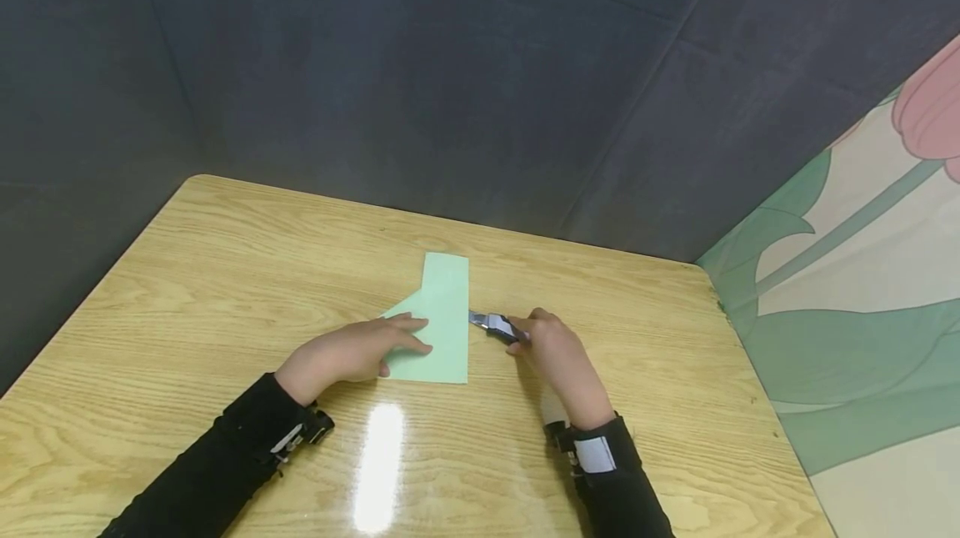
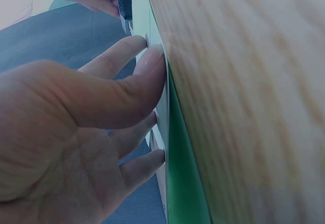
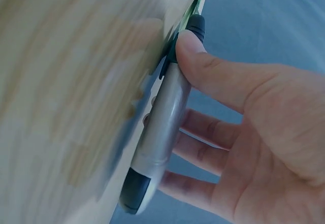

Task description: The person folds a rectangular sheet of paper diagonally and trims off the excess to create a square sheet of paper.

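A folded sheet of pale green paper (image 1: 447,329) lies on the table, with a slanted flap sticking out at its left. The fingers of my left hand (image 1: 360,350) are spread and press on the lower left part of the paper. In the left wrist view, the thumb and fingertips rest along the paper's surface. Just right of the paper, my right hand (image 1: 551,350) grips a utility knife (image 1: 497,327), its front end right at the paper's right edge. The right wrist view shows the knife's silver body (image 3: 161,120) with dark ends, between thumb and fingers.
The wood-grain table (image 1: 225,271) has rounded back corners. Dark cloth (image 1: 450,87) hangs behind it, and a flower-patterned cloth (image 1: 862,296) hangs at the right. A bright light reflection shows on the table's near part.
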A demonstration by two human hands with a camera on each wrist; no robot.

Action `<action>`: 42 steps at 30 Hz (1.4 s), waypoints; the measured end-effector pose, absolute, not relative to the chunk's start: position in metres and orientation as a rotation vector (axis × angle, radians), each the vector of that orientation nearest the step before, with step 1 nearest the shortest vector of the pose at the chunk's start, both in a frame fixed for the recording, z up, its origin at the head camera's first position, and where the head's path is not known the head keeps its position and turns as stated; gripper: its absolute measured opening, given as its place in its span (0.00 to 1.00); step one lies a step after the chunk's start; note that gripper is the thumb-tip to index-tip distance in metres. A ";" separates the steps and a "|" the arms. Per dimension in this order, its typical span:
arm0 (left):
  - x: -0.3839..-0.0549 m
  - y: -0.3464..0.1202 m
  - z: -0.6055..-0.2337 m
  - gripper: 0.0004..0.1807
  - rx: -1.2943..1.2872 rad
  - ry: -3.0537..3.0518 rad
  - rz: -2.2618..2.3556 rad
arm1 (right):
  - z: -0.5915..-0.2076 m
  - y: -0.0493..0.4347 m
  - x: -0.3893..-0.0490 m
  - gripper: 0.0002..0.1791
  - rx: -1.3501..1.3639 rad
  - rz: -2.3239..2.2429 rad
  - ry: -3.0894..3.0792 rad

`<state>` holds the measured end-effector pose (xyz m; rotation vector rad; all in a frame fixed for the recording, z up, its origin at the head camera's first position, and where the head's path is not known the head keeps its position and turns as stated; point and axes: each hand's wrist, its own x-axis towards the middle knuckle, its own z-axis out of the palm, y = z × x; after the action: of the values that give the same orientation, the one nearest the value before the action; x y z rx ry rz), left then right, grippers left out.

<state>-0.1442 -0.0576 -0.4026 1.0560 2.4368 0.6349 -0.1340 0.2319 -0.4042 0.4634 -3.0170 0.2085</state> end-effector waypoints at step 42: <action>-0.144 -0.056 -0.400 0.32 1.021 2.427 0.608 | -0.403 0.220 -0.156 0.25 0.494 0.253 -3.011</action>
<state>-0.1443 -0.0557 -0.3997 1.0209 2.4268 0.6081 -0.1556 0.2201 -0.4032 0.4938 -3.0108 0.2529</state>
